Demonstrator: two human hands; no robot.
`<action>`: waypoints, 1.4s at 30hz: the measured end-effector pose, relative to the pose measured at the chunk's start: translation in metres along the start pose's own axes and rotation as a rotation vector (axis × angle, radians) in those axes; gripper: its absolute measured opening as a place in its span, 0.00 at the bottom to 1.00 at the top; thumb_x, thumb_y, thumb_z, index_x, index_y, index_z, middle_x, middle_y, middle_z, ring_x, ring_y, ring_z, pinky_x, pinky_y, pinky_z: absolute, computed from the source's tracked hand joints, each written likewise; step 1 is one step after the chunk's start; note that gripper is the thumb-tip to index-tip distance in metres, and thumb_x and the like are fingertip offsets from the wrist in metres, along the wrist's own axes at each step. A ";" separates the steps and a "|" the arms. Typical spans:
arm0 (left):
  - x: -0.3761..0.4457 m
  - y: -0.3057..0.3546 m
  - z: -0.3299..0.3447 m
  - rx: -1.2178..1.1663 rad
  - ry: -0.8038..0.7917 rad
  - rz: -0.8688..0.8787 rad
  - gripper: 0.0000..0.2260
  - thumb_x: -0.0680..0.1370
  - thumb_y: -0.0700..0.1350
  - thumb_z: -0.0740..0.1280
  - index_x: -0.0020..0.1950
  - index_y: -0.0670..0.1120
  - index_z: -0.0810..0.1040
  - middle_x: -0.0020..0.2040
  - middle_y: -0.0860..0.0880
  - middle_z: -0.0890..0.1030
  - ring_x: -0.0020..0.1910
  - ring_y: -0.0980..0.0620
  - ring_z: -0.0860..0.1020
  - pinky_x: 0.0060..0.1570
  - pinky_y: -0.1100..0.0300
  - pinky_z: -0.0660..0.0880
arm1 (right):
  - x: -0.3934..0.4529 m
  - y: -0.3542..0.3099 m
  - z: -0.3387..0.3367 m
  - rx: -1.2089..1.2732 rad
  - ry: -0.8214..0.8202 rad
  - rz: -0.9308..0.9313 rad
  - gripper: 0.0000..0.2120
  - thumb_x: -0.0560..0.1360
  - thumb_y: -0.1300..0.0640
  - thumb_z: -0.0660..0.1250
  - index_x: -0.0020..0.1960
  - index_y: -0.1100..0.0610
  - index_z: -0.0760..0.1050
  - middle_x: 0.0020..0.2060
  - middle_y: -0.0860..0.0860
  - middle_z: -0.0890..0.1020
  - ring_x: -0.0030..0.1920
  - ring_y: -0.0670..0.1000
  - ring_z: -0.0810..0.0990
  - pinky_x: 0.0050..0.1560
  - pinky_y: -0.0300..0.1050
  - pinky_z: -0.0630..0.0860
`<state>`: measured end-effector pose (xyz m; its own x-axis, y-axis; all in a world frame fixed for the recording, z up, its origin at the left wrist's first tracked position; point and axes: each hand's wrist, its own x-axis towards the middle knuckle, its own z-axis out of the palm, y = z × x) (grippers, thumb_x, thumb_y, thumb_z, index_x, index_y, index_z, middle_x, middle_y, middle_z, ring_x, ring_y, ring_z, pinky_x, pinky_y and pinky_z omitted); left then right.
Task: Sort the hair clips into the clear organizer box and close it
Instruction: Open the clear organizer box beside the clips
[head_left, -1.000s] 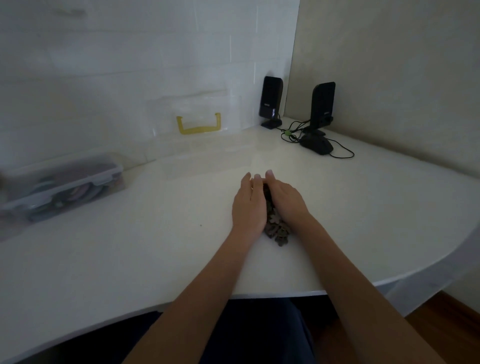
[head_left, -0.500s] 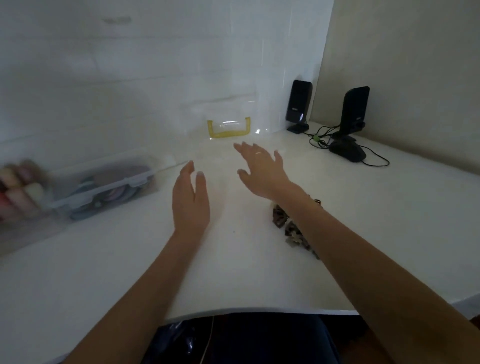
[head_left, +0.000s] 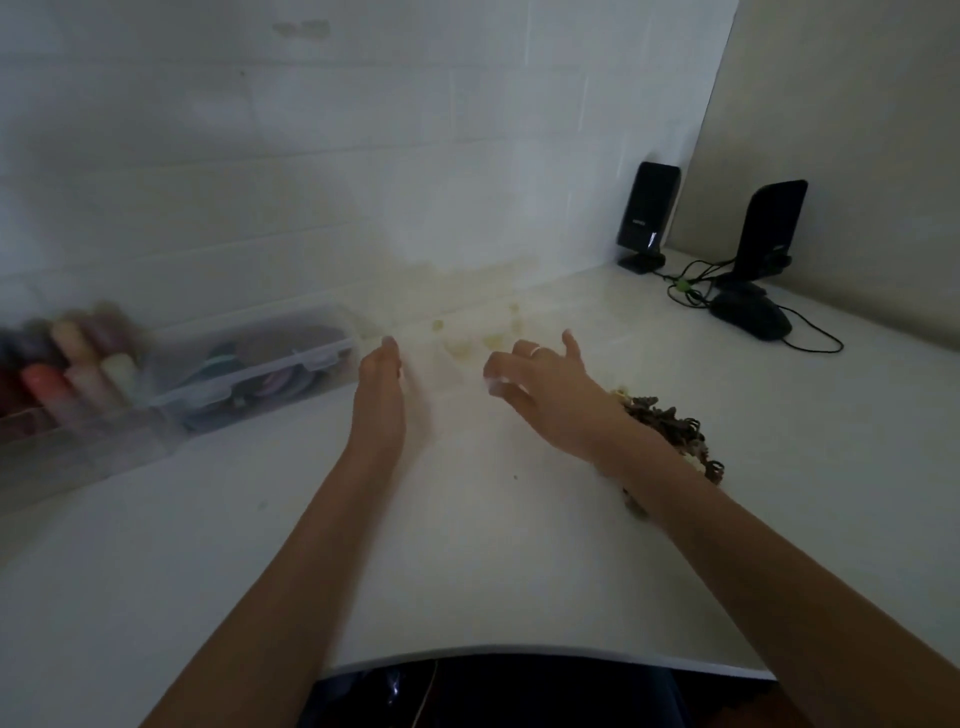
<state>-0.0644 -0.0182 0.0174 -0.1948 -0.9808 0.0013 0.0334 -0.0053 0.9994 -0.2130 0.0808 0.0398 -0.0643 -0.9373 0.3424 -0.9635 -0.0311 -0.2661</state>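
Hair clips (head_left: 670, 431) heaped on the surface right of centre, partly under the right wrist. Left hand (head_left: 381, 395) and right hand (head_left: 545, 387) apart, fingers loose, holding nothing. Organizer box (head_left: 467, 332) blurred, just beyond fingertips.

We note bare forearms, no sleeves; a pale ring (head_left: 536, 352) on the right hand (head_left: 545, 395); dark lap garment (head_left: 519, 691).

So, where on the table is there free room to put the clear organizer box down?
The bare table near the front edge, on the outer side of the left hand, is free. So is the stretch between the hair clips and the mouse. It is crowded at the far left, by the lidded container and the blurred coloured rolls.
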 end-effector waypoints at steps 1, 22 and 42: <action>0.001 0.003 -0.001 -0.091 -0.007 -0.035 0.17 0.79 0.57 0.54 0.44 0.47 0.75 0.41 0.47 0.83 0.42 0.52 0.81 0.55 0.60 0.76 | -0.009 -0.002 0.000 0.018 0.011 -0.037 0.06 0.79 0.57 0.59 0.52 0.53 0.74 0.44 0.49 0.74 0.49 0.51 0.76 0.71 0.66 0.45; -0.004 -0.002 -0.003 0.251 -0.148 0.021 0.18 0.79 0.54 0.59 0.39 0.45 0.81 0.44 0.41 0.82 0.43 0.45 0.79 0.50 0.55 0.74 | -0.061 0.095 -0.034 0.093 0.057 0.601 0.16 0.74 0.43 0.62 0.58 0.49 0.76 0.48 0.45 0.79 0.50 0.49 0.77 0.60 0.57 0.72; 0.024 0.001 0.027 0.024 -0.234 0.148 0.10 0.82 0.48 0.56 0.42 0.50 0.72 0.53 0.38 0.81 0.51 0.44 0.82 0.48 0.49 0.78 | -0.050 0.074 -0.033 0.646 0.248 0.274 0.04 0.72 0.62 0.71 0.44 0.57 0.78 0.41 0.50 0.83 0.38 0.47 0.81 0.43 0.38 0.78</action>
<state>-0.0954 -0.0366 0.0189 -0.4109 -0.8988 0.1529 0.0562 0.1423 0.9882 -0.2900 0.1365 0.0332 -0.4111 -0.8372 0.3606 -0.5643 -0.0769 -0.8219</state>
